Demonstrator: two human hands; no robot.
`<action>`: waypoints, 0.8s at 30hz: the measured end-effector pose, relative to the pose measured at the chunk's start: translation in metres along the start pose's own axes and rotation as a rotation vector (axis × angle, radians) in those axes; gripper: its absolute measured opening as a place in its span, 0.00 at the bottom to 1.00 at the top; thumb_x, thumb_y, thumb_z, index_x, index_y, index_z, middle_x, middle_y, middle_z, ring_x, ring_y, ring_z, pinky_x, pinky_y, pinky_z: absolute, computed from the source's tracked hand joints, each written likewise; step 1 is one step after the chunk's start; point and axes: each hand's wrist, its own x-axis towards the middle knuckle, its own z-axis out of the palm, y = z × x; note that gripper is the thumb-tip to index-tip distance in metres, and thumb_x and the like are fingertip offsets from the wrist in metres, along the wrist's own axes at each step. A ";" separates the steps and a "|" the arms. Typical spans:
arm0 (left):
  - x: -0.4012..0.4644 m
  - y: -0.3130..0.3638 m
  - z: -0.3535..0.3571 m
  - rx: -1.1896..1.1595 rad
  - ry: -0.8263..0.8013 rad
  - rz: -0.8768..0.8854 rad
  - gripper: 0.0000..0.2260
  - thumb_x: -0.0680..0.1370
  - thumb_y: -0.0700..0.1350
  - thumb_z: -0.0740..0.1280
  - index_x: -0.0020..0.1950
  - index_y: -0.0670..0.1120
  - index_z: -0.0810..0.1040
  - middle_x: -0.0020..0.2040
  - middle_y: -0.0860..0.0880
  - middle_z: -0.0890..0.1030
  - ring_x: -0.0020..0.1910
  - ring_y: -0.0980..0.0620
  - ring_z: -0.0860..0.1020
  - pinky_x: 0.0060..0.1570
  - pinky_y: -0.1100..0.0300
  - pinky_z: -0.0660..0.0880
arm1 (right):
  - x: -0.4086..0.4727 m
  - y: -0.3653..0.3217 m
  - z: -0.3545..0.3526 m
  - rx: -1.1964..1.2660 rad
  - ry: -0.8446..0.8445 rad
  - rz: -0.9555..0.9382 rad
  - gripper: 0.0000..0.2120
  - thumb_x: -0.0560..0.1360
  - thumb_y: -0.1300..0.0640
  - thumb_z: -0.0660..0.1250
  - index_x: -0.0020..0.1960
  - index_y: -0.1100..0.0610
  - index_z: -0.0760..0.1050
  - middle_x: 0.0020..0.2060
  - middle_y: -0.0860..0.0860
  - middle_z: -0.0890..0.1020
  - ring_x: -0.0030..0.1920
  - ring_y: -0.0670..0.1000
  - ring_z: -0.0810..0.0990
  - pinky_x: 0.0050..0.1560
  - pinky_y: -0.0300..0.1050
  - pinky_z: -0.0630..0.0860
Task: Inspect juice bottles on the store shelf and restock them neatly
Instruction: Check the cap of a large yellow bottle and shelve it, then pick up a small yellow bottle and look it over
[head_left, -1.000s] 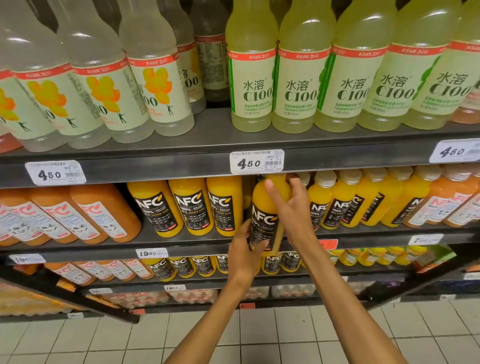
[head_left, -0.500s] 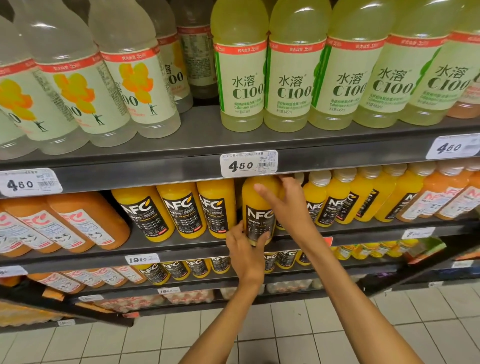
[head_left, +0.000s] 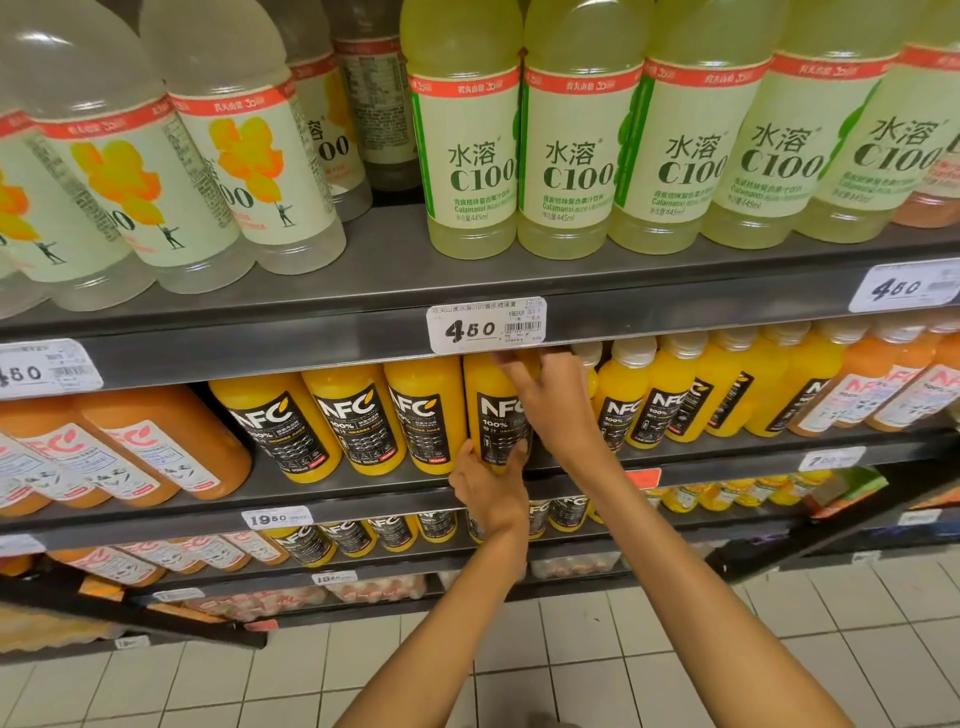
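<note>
Restocking step: left hand (head_left: 491, 486) grips NFC bottle (head_left: 496, 410) base, right hand (head_left: 550, 395) holds shoulder, just below 4.50 tag (head_left: 485, 326). Next: seat upright, label forward.

Counted on the top shelf (head_left: 363, 291): five green-label C100 calamansi bottles (head_left: 470, 156) along the front edge. Middle shelf: four large NFC orange juice bottles (head_left: 358, 421). Four price tags (head_left: 485, 326) read 4.50 or 19.50.
</note>
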 end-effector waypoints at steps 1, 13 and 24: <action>0.002 -0.001 0.000 -0.032 -0.004 0.002 0.31 0.71 0.45 0.74 0.70 0.42 0.67 0.65 0.41 0.70 0.66 0.44 0.68 0.65 0.50 0.67 | 0.002 0.001 0.003 -0.027 -0.010 0.004 0.14 0.78 0.55 0.65 0.54 0.67 0.78 0.48 0.61 0.83 0.41 0.60 0.80 0.45 0.54 0.76; 0.001 0.009 -0.009 -0.214 -0.161 -0.160 0.22 0.77 0.41 0.67 0.69 0.40 0.68 0.58 0.50 0.72 0.60 0.52 0.68 0.65 0.53 0.63 | 0.004 0.006 0.017 -0.101 -0.008 0.061 0.23 0.78 0.64 0.62 0.26 0.55 0.60 0.24 0.51 0.65 0.29 0.50 0.63 0.37 0.44 0.61; -0.018 0.005 -0.028 -0.183 -0.148 -0.006 0.17 0.77 0.31 0.61 0.65 0.37 0.71 0.56 0.41 0.77 0.53 0.49 0.74 0.58 0.55 0.72 | -0.013 0.018 -0.025 -0.555 0.258 -0.222 0.10 0.76 0.64 0.66 0.36 0.61 0.73 0.30 0.56 0.75 0.34 0.53 0.66 0.38 0.47 0.65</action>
